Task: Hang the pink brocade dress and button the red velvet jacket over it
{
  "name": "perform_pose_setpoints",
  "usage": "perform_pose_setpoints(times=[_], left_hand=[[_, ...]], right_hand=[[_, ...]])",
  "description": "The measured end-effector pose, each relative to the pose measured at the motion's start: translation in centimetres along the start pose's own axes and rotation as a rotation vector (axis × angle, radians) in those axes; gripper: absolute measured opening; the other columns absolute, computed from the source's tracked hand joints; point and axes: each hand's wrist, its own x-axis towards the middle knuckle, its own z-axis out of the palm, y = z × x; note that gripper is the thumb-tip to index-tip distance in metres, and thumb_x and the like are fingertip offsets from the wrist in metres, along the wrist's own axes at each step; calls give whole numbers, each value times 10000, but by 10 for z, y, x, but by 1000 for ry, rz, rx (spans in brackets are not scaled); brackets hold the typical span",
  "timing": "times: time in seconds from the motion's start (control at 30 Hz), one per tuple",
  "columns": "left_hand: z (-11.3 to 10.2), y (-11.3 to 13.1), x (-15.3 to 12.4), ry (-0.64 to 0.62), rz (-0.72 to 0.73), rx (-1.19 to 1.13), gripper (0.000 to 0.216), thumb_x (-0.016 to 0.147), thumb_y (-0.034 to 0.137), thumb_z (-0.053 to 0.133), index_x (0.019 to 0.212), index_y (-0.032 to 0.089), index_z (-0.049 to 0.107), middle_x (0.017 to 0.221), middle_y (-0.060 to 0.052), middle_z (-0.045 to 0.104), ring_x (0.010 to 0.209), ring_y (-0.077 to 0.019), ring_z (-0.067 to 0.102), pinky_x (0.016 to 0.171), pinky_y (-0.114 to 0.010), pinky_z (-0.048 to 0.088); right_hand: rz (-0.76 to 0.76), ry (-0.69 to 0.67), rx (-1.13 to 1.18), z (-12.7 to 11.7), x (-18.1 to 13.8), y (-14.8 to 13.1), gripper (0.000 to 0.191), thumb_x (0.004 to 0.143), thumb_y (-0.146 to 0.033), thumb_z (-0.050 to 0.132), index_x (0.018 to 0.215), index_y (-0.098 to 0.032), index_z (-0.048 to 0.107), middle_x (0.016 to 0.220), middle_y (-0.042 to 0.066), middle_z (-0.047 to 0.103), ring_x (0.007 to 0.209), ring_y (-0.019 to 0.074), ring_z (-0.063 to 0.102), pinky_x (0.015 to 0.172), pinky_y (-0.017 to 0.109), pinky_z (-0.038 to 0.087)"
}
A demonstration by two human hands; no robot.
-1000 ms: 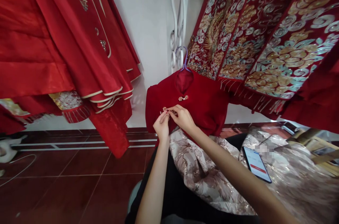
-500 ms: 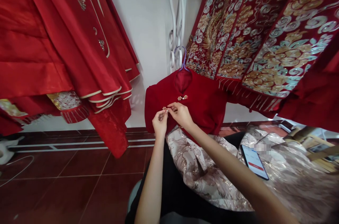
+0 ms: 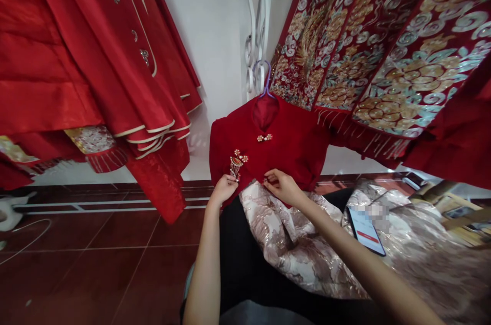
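Note:
A red short jacket hangs by a purple hanger, its lower part near my lap. Pearly flower-shaped frog fastener sits below the collar. Lower on the left of the front is a gold and red beaded ornament with tassels. My left hand pinches the jacket's edge just under the tassels. My right hand is closed at the jacket's lower front edge, thumb and fingers together; a small detail at its fingertips is too small to make out.
Patterned shiny cloth lies over my lap and to the right, with a phone on it. Red garments hang at left, an embroidered red garment at right. A white metal rack stands against the wall.
Both hands have left the beaded ornament and moved down, the right hand also to the right. The ornament with its tassels now shows fully on the jacket.

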Motion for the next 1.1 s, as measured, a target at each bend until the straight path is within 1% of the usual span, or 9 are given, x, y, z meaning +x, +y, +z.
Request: perform_pose_setpoints(times=[0.2,0.33,0.4,0.47,0.57,0.7,0.8,0.9,1.1], left_hand=[[-3,11,-8,-182,13,-1,242,549,46,715,692,153,552,628,7,621,579,-94,582,617,-219,446],[-4,15,-13,-300,-50,57,254,571,117,724,692,169,506,491,65,545,410,-56,462,448,-171,328],[-2,14,-14,-318,-84,119,265,596,148,714,699,180,472,456,81,512,369,-54,415,417,-172,288],[1,13,-14,-282,-53,176,277,613,169,708,713,188,450,477,73,528,395,-69,447,439,-183,319],[6,11,-12,-200,107,308,292,602,188,725,744,183,470,611,26,604,541,-105,555,543,-209,396],[14,18,-17,-118,259,551,304,611,242,733,821,184,521,775,-27,656,713,-169,620,639,-248,418],[18,24,-21,-70,251,659,301,644,266,708,892,197,552,823,-54,678,772,-216,643,637,-266,413],[20,19,-18,-55,234,614,196,672,214,670,847,201,582,819,-43,694,768,-198,650,653,-261,427],[26,-3,-3,29,252,366,105,660,190,691,755,170,649,747,-34,697,698,-145,639,676,-250,476]], right_hand=[[101,6,154,20,3,9,253,703,-284,692,904,-163,596,770,15,641,720,126,633,664,248,534],[133,-93,177,12,5,12,202,710,-286,694,860,-160,645,786,35,692,722,134,660,694,260,533],[151,-158,195,2,6,6,214,701,-297,705,855,-154,660,788,46,705,725,144,670,700,269,535],[159,-210,247,-10,6,-9,251,687,-312,719,865,-144,665,778,53,709,733,152,674,713,279,537],[136,-252,419,-20,4,-41,308,690,-333,718,921,-138,659,822,63,715,775,154,674,753,291,537],[47,-165,422,-6,4,-67,263,732,-331,682,922,-150,673,858,61,709,790,156,668,751,286,532],[-22,-78,272,19,13,-58,215,761,-289,655,937,-171,691,868,48,695,778,143,655,741,265,525],[-29,4,119,39,23,-38,170,767,-199,628,918,-175,700,844,44,670,743,129,633,722,247,520],[2,23,17,45,27,-18,176,773,-148,598,909,-166,708,828,53,649,716,127,622,715,245,516]])
